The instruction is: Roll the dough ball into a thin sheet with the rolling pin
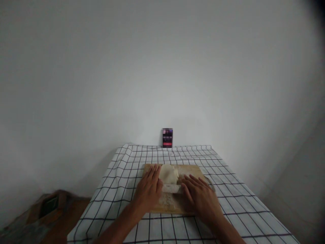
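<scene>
A pale rolling pin (171, 188), dusted with flour, lies crosswise on a wooden board (167, 204). Just beyond its middle, and touching or nearly touching it, is a flattened piece of dough (168, 174) with an uneven right edge. My left hand (149, 186) rests over the pin's left end, fingers stretched forward beside the dough and thumb by the pin. Over the right end lies my right hand (199, 193), palm down with its fingers extended. Both ends of the pin are hidden under my hands.
The board sits on a table with a white checked cloth (127, 189). A dark, blurred upright phone-like object (167, 138) leans against the white wall at the back. A curved rim (210, 183) shows beside my right hand. Low at left is a brown wooden object (49, 205).
</scene>
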`<state>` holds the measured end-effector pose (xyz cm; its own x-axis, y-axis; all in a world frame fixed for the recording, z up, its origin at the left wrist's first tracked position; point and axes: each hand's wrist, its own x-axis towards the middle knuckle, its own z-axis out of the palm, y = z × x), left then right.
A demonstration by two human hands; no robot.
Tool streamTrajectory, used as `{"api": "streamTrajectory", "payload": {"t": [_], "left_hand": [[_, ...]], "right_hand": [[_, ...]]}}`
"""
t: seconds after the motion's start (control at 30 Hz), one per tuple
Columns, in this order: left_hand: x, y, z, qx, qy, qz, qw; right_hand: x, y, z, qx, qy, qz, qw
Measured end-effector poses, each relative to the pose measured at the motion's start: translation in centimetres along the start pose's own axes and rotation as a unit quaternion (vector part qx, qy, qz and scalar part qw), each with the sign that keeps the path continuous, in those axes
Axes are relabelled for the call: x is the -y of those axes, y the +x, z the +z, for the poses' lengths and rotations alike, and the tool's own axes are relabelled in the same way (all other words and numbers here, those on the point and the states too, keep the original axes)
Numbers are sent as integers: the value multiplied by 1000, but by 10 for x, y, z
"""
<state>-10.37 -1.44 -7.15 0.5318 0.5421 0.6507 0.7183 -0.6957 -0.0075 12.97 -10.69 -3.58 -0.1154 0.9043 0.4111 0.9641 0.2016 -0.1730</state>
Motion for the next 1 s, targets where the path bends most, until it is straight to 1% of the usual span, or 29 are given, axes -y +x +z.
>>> {"api": "streamTrajectory", "payload": {"t": [0.13,0.2,0.27,0.37,0.47,0.53,0.67,0.77,0.87,0.93,1.0], "left_hand": [[11,28,4,41,16,-16,999],[11,30,4,43,23,-20,999],[6,20,3,30,19,-13,999],[-3,-5,-2,8,3,1,1000],[-4,-14,-3,16,-1,3,1000],[2,-6,0,28,6,6,1000],[20,24,13,60,32,0,998],[26,36,21,80,55,-1,995],[18,35,18,71,60,-34,995],[8,31,10,66,59,-70,994],[-2,28,-1,73,56,-88,992]], "right_hand": [[1,21,-6,7,-2,18,1000],[1,21,-4,4,-5,22,1000],[1,12,1,2,-11,24,1000],[1,-6,7,1,-12,12,1000],[1,-7,5,13,-6,6,1000],[0,6,0,24,-8,10,1000],[-6,46,-7,46,-6,22,999],[-14,67,-8,69,-4,8,998],[-22,73,-3,89,0,-22,996],[-27,67,3,89,5,-33,995],[-30,56,10,81,7,-27,996]]}}
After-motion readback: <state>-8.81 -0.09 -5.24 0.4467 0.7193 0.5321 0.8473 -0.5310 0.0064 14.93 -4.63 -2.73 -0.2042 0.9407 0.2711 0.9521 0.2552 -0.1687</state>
